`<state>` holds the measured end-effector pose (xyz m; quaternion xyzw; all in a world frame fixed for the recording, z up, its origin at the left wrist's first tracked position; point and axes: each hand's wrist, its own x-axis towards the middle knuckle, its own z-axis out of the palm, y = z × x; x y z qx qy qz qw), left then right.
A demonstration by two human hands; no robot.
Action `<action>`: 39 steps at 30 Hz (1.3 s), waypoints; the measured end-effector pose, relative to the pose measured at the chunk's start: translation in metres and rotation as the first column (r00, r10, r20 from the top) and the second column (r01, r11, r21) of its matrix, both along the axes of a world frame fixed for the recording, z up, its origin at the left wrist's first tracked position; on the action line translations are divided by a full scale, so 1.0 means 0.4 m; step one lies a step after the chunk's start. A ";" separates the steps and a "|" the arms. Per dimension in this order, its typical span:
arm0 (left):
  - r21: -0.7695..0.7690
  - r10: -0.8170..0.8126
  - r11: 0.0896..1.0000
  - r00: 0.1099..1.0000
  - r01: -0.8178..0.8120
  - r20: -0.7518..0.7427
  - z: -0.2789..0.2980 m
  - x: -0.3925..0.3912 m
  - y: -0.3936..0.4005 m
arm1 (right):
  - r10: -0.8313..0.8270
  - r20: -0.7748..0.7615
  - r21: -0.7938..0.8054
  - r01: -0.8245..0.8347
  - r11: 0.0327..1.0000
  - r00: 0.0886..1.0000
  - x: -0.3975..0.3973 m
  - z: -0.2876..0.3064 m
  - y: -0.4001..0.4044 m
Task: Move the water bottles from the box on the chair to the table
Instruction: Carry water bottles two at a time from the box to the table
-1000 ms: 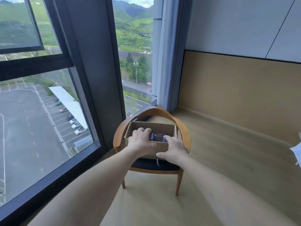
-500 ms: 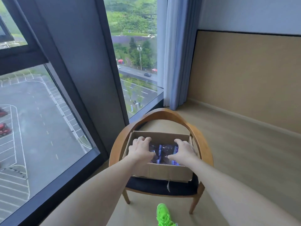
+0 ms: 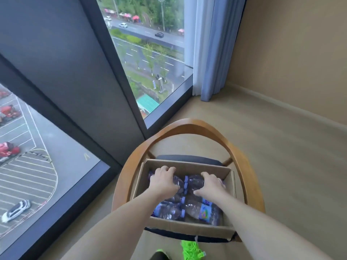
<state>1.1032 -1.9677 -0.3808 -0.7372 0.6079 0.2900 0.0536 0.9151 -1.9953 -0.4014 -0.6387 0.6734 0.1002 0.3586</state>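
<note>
An open cardboard box (image 3: 231, 182) sits on the dark seat of a wooden chair (image 3: 189, 126). Several clear water bottles with purple caps and labels lie on their sides inside it. My left hand (image 3: 163, 180) is inside the box, fingers curled over a bottle (image 3: 177, 182) at the far left. My right hand (image 3: 211, 184) curls over another bottle (image 3: 195, 182) at the far right. Two more bottles (image 3: 203, 211) lie nearer to me in the box. The table is out of view.
A floor-to-ceiling window (image 3: 150, 59) with a dark frame stands just left of and behind the chair. A blue-grey curtain (image 3: 212, 45) hangs in the corner. Tan floor spreads to the right. My green shoe (image 3: 191, 250) is by the chair's front.
I have come closer and look down more steeply into the box. Both hands moved from the box's near rim to inside it and now curl over two far bottles.
</note>
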 end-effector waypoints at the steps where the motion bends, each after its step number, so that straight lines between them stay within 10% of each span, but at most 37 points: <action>1: 0.018 -0.007 1.000 1.000 0.007 -0.002 -0.020 0.008 -0.014 | 0.003 -0.009 0.022 -0.003 1.000 1.000 0.002 -0.022 -0.010; 14: 0.126 -0.397 0.914 0.913 0.385 0.093 -0.334 0.101 -0.124 | 0.070 -0.241 0.117 -0.042 0.992 0.968 0.005 -0.305 -0.091; 39: 0.323 -0.485 0.845 0.866 0.427 0.123 -0.492 0.096 -0.195 | 0.240 -0.365 -0.100 -0.294 0.950 0.900 -0.039 -0.474 -0.076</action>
